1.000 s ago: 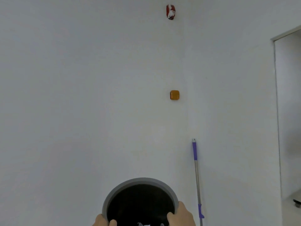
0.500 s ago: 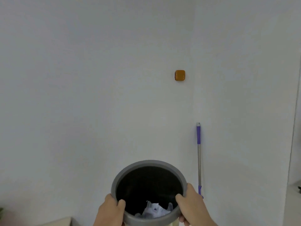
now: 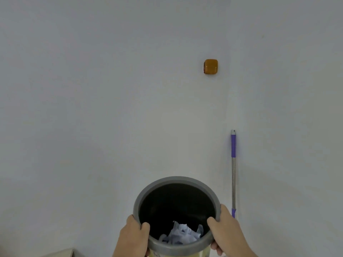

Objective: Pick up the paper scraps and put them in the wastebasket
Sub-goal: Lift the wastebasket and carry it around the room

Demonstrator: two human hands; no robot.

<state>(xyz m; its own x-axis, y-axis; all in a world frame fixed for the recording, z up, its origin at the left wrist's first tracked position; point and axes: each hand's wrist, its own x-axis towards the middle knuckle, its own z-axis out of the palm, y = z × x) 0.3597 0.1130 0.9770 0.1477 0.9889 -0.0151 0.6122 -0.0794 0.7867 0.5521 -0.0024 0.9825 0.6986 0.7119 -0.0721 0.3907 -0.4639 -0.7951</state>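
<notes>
Bottom centre of frame: left hand (image 3: 134, 236) and right hand (image 3: 223, 230) each clamp the grey rim of the wastebasket (image 3: 176, 179), thumbs hooked inside, fingers wrapped outside. Both hands closed on the rim, opposite sides, bin held level between them.

Crumpled white paper scraps (image 3: 181, 234) lie in the bottom of the bin, toward the near wall, between and below the two thumbs, not touching either hand.

Judgement: the carry or set-down wants even height on both sides; tilt toward the person and the light scraps could spill.

Farther off, right of the bin: mop handle (image 3: 233, 164) leaning upright against the wall (image 3: 92, 108). Above centre-right: orange wall hook (image 3: 210, 66).
</notes>
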